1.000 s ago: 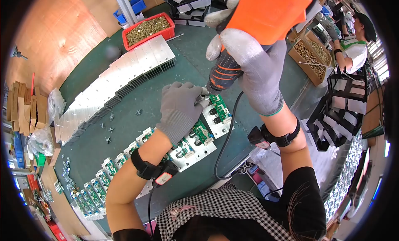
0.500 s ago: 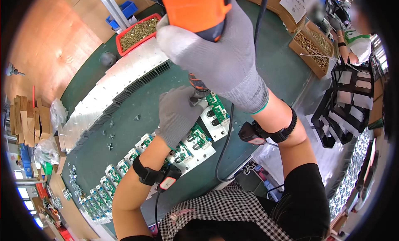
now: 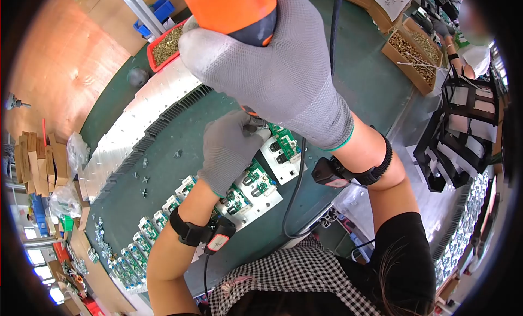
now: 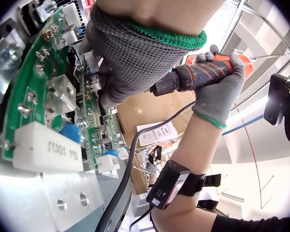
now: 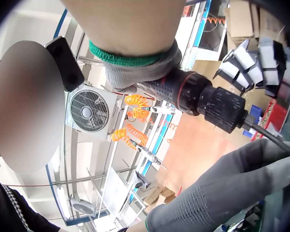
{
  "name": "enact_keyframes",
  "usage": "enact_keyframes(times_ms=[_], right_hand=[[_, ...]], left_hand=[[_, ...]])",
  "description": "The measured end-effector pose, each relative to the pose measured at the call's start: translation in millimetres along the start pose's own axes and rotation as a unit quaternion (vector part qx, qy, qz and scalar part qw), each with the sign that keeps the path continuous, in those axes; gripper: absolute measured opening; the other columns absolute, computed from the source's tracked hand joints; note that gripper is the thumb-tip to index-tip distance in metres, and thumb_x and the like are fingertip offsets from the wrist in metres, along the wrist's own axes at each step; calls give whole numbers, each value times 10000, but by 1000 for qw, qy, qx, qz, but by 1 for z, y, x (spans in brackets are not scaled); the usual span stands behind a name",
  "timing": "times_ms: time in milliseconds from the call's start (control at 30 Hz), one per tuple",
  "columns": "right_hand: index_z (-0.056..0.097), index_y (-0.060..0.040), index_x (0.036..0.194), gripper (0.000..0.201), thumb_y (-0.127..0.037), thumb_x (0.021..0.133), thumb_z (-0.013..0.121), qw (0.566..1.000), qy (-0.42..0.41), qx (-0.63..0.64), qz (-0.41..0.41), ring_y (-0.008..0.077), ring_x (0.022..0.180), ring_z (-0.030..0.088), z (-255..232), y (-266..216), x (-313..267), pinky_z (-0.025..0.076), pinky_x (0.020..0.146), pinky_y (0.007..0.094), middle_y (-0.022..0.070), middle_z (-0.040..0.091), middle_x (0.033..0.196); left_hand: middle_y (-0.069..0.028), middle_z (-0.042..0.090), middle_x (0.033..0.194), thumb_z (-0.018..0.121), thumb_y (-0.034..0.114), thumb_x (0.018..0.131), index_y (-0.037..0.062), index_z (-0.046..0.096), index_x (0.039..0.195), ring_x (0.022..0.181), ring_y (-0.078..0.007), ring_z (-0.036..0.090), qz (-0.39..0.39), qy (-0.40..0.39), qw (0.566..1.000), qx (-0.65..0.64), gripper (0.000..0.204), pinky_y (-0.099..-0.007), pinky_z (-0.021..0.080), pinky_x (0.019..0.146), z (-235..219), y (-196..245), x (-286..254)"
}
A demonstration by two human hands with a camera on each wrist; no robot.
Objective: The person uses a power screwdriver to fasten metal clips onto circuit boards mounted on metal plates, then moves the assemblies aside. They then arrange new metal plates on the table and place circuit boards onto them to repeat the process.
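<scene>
My gloved right hand grips a corded orange and black electric screwdriver, its shaft pointing down at the work. Below it, my gloved left hand has thumb and fingers bent together at the lower end of the screwdriver bit, pinching around it; the very tip is hidden. Beside these fingers lies a green circuit board on a silver heat sink. In the left wrist view, a nearby board carries a white block component and metal-tabbed parts.
A row of similar boards curves down to the left. Bare heat sinks line up behind. A red bin holds small brass-coloured pieces. The black cable crosses by the work. At right stand a hardware box and black frames.
My right hand has brought the screwdriver left and down over the work, from beside the board to over my left fingers. The left hand has shifted only slightly left.
</scene>
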State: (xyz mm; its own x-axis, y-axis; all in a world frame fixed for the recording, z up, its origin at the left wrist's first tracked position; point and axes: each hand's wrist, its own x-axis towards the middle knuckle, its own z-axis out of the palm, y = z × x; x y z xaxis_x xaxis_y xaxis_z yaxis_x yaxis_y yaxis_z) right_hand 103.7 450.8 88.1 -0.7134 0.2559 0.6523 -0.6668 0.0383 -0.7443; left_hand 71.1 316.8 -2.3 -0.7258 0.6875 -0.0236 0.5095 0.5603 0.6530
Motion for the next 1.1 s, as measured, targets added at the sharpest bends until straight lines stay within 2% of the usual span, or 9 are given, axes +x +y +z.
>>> enact_keyframes(times_ms=[133,300,433,500,567,767,833,1033,1100], right_hand=[[544,-6,1198,412,-79,820,689,1000,-1,-7,12,108,885,609,-2,-1,0,487,796,259,62,647,1012],[546,-4,1193,396,-80,827,677,1000,2,-13,16,115,864,612,-2,-2,-1,492,778,266,73,650,1004],[548,-3,1189,384,-82,832,666,1000,4,-20,12,121,847,615,-2,-3,1,496,764,271,82,653,998],[549,-2,1187,378,-83,835,661,1000,5,-23,12,124,839,616,-2,-2,0,498,757,273,86,654,995],[550,-2,1185,372,-83,838,656,1000,6,-26,14,127,830,617,-2,-2,0,500,750,276,91,655,991],[553,0,1180,355,-85,847,641,999,1,-34,24,136,805,621,-4,-4,0,506,729,283,104,659,981],[554,1,1178,350,-86,849,636,999,0,-35,27,139,796,622,-4,-5,0,508,722,286,109,661,978],[556,3,1172,334,-88,858,621,999,-1,-36,31,148,771,626,-2,-6,2,514,701,294,122,665,968],[557,4,1170,329,-89,861,616,999,-3,-35,30,151,762,627,-2,-6,2,516,694,296,126,666,965]], left_hand=[[-40,689,890,767,264,775,108,712,1003,828,-215,668,2,-2,1000,2,282,-357,439,879,-2,1,-2],[-113,677,954,769,363,785,83,681,1069,946,-286,647,140,11,986,89,408,-412,452,917,-13,-15,15],[-183,663,1019,766,440,775,53,655,1132,986,-333,644,223,-110,959,137,538,-440,485,896,-2,-21,26],[-196,657,1041,775,429,768,37,642,1151,990,-350,645,99,-195,963,-158,565,-436,503,876,15,-48,36],[-202,654,1050,783,416,762,27,634,1161,986,-361,647,47,-216,935,-279,577,-435,514,861,29,-64,41],[-182,658,1032,794,381,756,29,631,1141,970,-367,645,196,-148,966,86,546,-429,512,854,2,-25,32],[-171,659,1020,790,370,759,37,635,1127,986,-356,638,195,-159,964,84,520,-429,496,882,-8,-13,28],[-101,649,935,736,277,802,97,666,1057,979,-279,608,126,26,985,112,320,-445,408,994,-11,-7,5],[-74,649,924,728,274,805,100,677,1017,948,-269,610,99,16,989,112,279,-432,409,997,-12,0,0]])
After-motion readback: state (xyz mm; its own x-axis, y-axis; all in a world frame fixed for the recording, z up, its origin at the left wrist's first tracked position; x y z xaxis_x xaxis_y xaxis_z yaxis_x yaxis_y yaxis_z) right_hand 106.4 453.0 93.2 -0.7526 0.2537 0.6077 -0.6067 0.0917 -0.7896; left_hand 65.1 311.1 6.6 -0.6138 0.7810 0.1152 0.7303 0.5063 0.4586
